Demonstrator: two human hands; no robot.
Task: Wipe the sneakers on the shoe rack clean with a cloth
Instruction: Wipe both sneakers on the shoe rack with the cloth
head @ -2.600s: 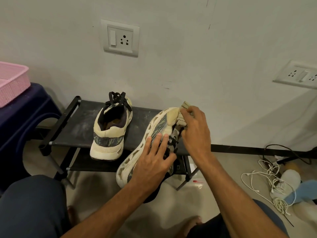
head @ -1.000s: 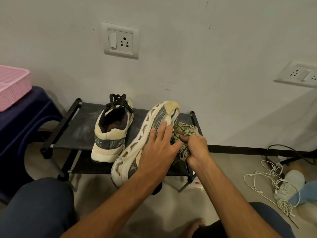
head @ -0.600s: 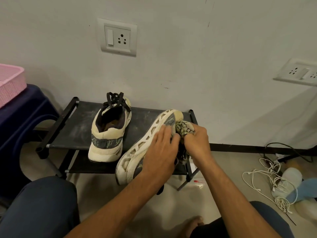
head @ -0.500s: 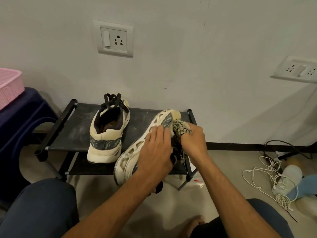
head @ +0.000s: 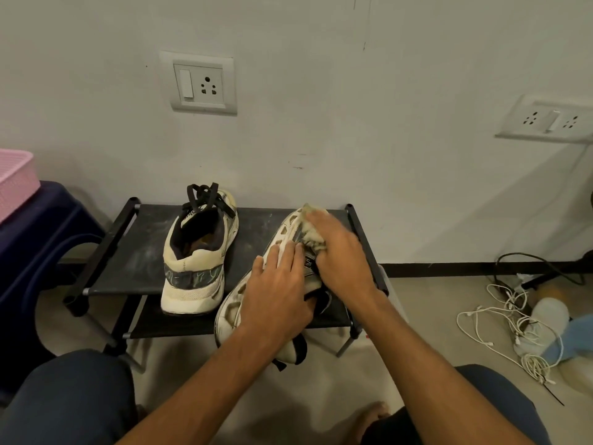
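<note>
Wall, head view: we face a pale wall with a socket plate [head: 202,83] above a black shoe rack [head: 134,252].
Rack top: an upright sneaker [head: 197,252] stands heel toward us, its black laces loose.
Left hand [head: 277,297]: our fingers lie across the sole of the tipped sneaker [head: 231,313] and the thumb wraps round it, holding it at the rack's right front.
Right hand [head: 340,258]: we clutch the cloth [head: 313,237], bunched against that sneaker's toe end.
Floor: white cables [head: 513,316] lie tangled to the right.

Cream upright mesh sneaker [head: 195,261] has black laces [head: 202,194] and a grey veined heel band [head: 192,277]; cream tilted sneaker [head: 229,311]; yellowish crumpled cloth [head: 313,237]; black fabric shoe rack [head: 134,252].
</note>
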